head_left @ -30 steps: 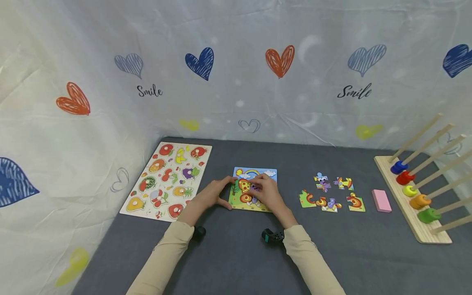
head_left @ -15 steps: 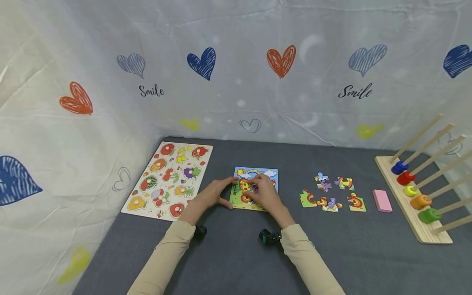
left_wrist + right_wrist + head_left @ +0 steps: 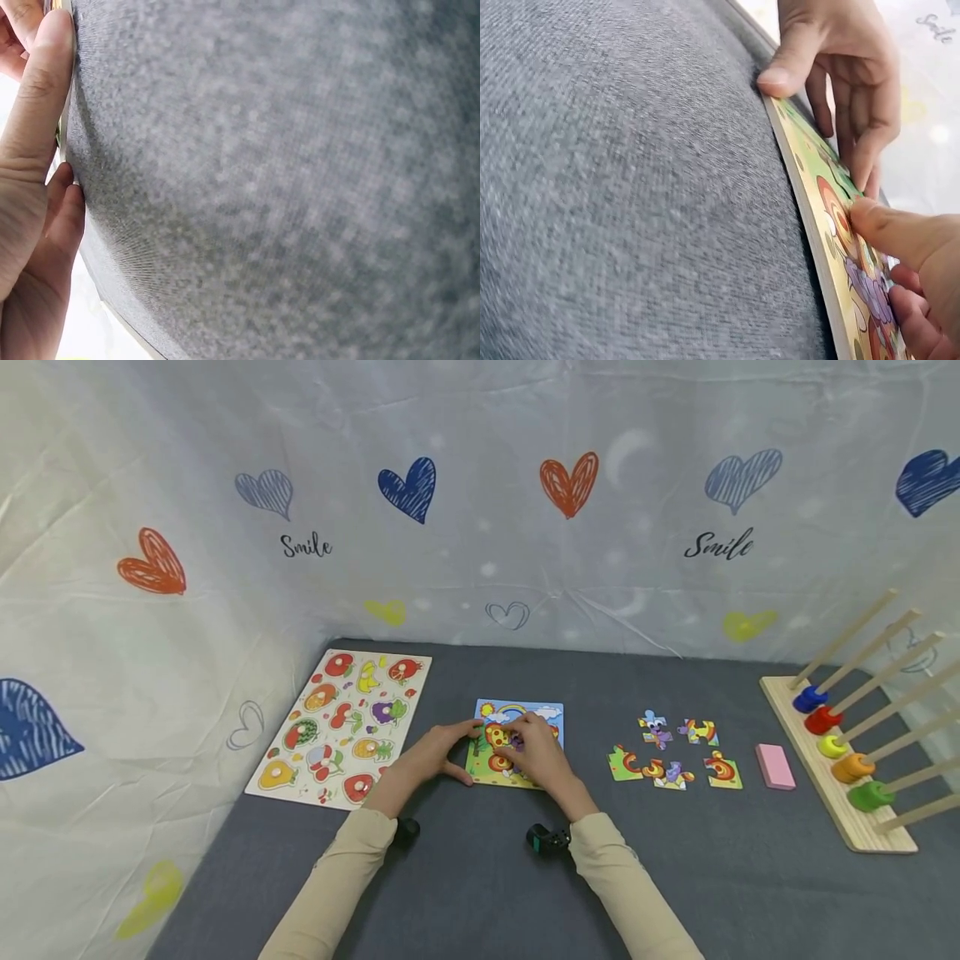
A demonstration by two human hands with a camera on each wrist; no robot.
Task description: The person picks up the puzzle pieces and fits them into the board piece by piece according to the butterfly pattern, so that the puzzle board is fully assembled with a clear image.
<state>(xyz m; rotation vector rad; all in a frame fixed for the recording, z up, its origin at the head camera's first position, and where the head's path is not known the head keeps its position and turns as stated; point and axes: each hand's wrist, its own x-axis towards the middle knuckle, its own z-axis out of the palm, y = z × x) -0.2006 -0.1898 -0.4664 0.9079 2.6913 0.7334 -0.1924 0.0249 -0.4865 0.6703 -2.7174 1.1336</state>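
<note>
A square jigsaw puzzle board (image 3: 498, 780) with a rainbow-and-sun picture lies flat on the grey cloth. My left hand (image 3: 435, 752) holds it at the left side, thumb on the near corner and fingertips along the edge. Over the middle of the board is my right hand (image 3: 540, 752), its thumb and curled fingers at a puzzle piece in the picture. The right wrist view shows the right thumb (image 3: 881, 221) touching the board's surface beside a purple figure (image 3: 866, 281). The right hand covers the board's right part in the head view.
Several loose puzzle pieces (image 3: 671, 775) lie right of the board, with a pink block (image 3: 775, 767) beyond them. A wooden peg stand (image 3: 847, 802) with coloured rings stands at far right. Left of my hands lies a fruit puzzle board (image 3: 341, 706). A printed curtain (image 3: 480, 568) hangs behind.
My right hand has shifted slightly left over the board, its wrist moving inward, then stayed nearly still. The left hand keeps its place at the board's edge.
</note>
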